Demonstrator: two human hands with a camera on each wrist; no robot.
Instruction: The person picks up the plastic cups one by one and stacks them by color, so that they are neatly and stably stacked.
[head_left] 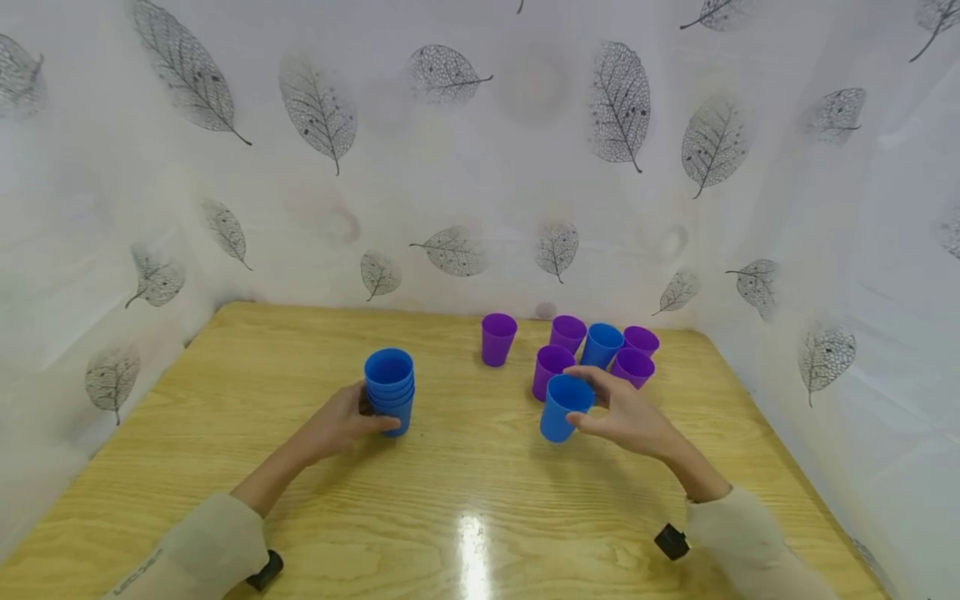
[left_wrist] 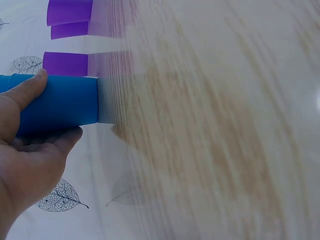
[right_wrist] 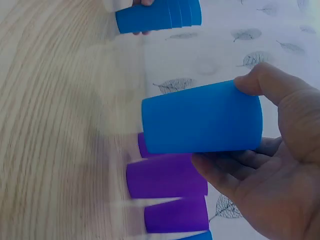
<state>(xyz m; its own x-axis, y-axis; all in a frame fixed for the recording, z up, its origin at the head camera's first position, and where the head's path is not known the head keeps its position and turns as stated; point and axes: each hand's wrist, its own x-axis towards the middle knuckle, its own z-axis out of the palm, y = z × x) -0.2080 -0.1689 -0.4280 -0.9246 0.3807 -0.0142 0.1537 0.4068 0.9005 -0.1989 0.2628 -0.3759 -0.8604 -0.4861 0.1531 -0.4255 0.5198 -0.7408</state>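
Evidently, I had the left hand [head_left: 351, 425] gripping the stack of blue cups [head_left: 390, 390] low, probably for steadiness, its base apparently on the table [head_left: 465, 475]. The right hand [head_left: 626, 417] held a single blue cup [head_left: 562, 414] between thumb and fingers (seemingly lifted), mouth upward and unblocked, in front of the purple cups [head_left: 567, 333].
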